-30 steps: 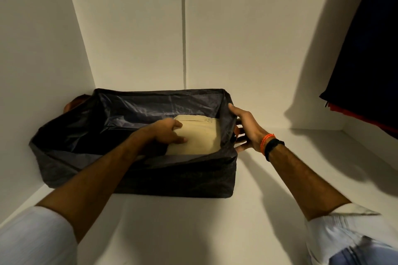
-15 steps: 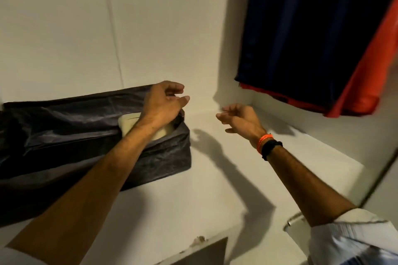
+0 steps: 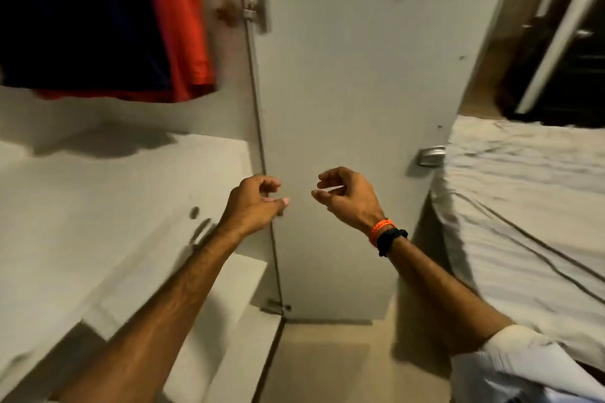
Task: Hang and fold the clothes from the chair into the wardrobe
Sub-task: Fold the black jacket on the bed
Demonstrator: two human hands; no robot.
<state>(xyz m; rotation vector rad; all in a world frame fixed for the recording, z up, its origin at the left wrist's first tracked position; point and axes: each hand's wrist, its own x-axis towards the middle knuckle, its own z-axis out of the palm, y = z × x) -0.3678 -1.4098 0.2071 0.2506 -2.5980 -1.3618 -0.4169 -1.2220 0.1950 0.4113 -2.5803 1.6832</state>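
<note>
Right now my left hand and right hand hang loosely curled, holding nothing, before the open wardrobe door. Up-left of my left hand hang a navy garment and a red garment.

Both forearms reach up to mid-frame; left hand and right hand hang empty, fingers loosely curled, near each other.
</note>
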